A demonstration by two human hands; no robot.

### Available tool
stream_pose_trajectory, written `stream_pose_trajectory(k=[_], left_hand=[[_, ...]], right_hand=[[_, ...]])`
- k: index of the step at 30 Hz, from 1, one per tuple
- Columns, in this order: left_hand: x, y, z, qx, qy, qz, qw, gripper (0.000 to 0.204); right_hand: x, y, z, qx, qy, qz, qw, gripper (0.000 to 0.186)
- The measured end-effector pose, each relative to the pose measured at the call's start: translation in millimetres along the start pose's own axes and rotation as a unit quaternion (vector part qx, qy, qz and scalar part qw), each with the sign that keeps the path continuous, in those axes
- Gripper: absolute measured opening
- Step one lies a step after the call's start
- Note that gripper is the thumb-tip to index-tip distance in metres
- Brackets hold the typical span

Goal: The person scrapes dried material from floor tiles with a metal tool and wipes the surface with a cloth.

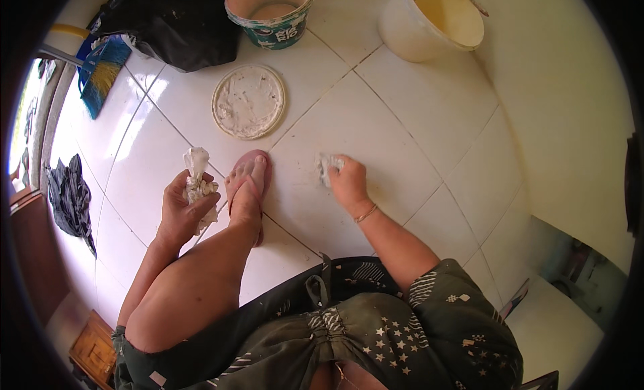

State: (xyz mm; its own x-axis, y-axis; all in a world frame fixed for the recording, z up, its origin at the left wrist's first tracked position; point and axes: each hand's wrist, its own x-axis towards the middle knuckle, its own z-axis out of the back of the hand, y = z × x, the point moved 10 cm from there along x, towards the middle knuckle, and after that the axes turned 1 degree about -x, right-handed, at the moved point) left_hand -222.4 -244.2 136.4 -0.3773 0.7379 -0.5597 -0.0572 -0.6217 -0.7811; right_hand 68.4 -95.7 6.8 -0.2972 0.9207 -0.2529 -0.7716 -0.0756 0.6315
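Note:
My right hand point(350, 183) is closed on a pale, crumpled cloth point(328, 167) and presses it against the white floor tiles point(396, 138). Dark smudges show on the tile around the cloth. Over by my sandalled foot point(245, 179), my left hand point(180, 205) grips a bunched white wad point(196, 163), its top sticking up above the fingers. Whether that wad is plastic or cloth I cannot tell. Beyond the foot a round lid point(249, 101) lies flat, its face coated with whitish, dried-looking paste.
Past the lid stand a green bucket point(275, 34) and a cream bucket point(429, 28). A black plastic bag point(174, 28) and a blue broom point(104, 71) are at the far left. Crumpled dark plastic point(69, 199) lies left. A pale wall point(570, 122) rises on the right.

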Motion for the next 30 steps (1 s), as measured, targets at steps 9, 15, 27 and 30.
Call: stream_pose_trajectory(k=[9,15,27,30], left_hand=[[-1.2,8.1,0.9,-0.016,-0.004,0.010,1.000,0.025],[-3.4,7.6,2.9,-0.027,-0.001,0.011,1.000,0.024],[1.8,11.2,2.5,-0.028,0.003,0.012,1.000,0.025],[2.7,8.4,0.7,-0.026,0.005,0.001,1.000,0.026]], right_hand=[[74.6,35.4,15.3,-0.142,0.043,0.219,0.964,0.008],[121.4,5.9,38.3,0.116,0.174,-0.098,0.973,0.011],[88.1,39.0,-7.4,-0.104,0.145,0.109,0.978,0.010],[50.6,69.9,-33.1,-0.154,0.163,0.154,0.962,0.009]])
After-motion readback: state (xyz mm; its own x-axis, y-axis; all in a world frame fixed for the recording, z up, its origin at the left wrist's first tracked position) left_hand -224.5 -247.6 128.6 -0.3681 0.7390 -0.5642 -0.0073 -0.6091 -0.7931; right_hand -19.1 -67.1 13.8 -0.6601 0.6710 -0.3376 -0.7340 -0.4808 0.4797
